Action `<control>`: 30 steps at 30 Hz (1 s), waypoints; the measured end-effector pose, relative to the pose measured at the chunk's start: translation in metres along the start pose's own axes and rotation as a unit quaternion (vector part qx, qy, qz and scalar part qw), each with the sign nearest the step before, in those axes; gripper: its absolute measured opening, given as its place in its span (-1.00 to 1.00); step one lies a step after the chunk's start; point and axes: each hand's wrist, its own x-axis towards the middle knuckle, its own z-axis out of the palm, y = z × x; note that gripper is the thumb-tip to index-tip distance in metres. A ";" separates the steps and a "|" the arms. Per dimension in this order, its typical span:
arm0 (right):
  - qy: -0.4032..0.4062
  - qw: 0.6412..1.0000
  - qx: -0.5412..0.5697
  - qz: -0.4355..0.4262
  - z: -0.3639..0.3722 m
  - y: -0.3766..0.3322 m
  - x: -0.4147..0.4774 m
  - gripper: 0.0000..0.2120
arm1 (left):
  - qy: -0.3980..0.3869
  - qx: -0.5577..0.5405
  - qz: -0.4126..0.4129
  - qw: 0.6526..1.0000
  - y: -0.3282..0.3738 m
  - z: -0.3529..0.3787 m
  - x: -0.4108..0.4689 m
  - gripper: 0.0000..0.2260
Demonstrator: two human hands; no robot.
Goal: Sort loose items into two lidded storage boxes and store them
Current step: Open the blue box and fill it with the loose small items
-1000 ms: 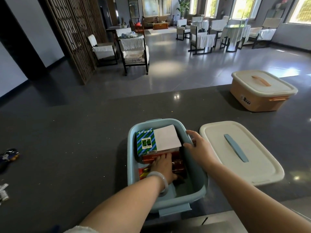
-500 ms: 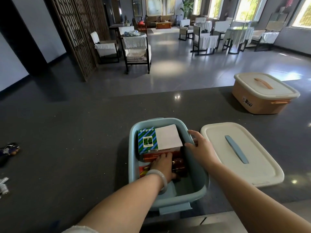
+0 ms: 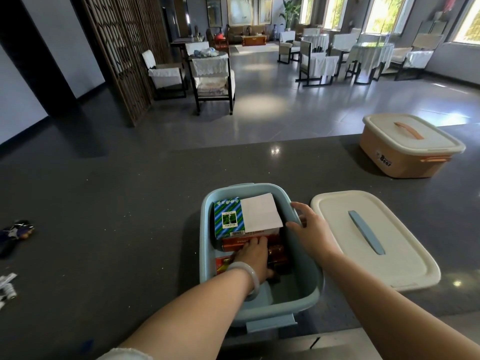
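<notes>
An open light-blue storage box (image 3: pixel 206 255) stands on the dark counter in front of me. Inside lie a green-striped carton (image 3: pixel 228 220), a white paper (image 3: pixel 261 213), a red carton (image 3: pixel 235 243) and dark brown bottles (image 3: pixel 278 255). My left hand (image 3: pixel 253 257), a pale bangle at its wrist, lies palm down in the box, fingers on the red carton, over the bottles. My right hand (image 3: pixel 310 229) grips the box's right rim, thumb inside. The box's cream lid (image 3: pixel 337 229) with a blue handle lies flat just to the right. A closed orange box (image 3: pixel 405 165) sits at the far right.
Loose items lie at the counter's left edge: a dark purple object (image 3: pixel 17 231) and a small white one (image 3: pixel 6 287). The counter's far edge runs just behind the orange box. Chairs and tables stand on the floor beyond.
Both hands stay almost where they were, the left on the items and the right on the rim. Only the view shifts slightly.
</notes>
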 end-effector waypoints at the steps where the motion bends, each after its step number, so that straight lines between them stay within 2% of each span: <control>1: 0.000 1.000 -0.001 0.000 0.000 0.000 0.000 -0.52 | -0.007 0.006 0.004 1.000 0.000 -0.001 0.000 -0.33; 12: -0.003 1.000 -0.004 -0.007 -0.001 -0.001 -0.001 -0.53 | -0.021 0.001 0.024 0.999 -0.003 -0.006 -0.002 -0.38; 19: -0.004 1.000 -0.009 -0.013 -0.001 -0.001 -0.001 -0.53 | -0.031 0.082 0.032 0.996 0.000 -0.011 -0.007 -0.29; 22: -0.006 1.000 -0.015 -0.016 -0.002 -0.002 -0.001 -0.53 | -0.024 0.080 0.025 0.996 -0.001 -0.015 -0.010 -0.30; 26: -0.014 0.999 -0.031 -0.017 -0.003 -0.002 0.000 -0.52 | -0.025 0.075 0.016 0.997 0.001 -0.023 -0.017 -0.36; 30: -0.011 0.996 -0.081 -0.040 -0.007 -0.007 0.005 -0.54 | -0.035 0.007 0.022 0.999 0.003 -0.038 -0.023 -0.51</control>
